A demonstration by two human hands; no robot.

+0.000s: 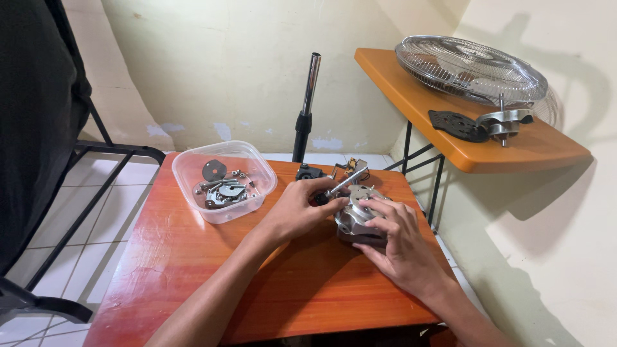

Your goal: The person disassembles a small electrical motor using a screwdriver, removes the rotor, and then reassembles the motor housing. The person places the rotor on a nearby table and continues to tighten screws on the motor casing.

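A grey metal fan motor [357, 218] rests on the reddish wooden table [193, 270], near its right side. My right hand [398, 241] lies over the motor's near side, fingers spread on its top, holding it down. My left hand [302, 207] grips a screwdriver [340, 186] by its dark handle. The metal shaft angles up and right over the motor's top.
A clear plastic tub [254, 193] with screws and metal parts stands at the table's back left. A black and chrome pole [306, 106] rises behind the table. An orange shelf [514, 151] at right bears a wire fan guard [469, 67] and small parts. A black chair [38, 128] stands left.
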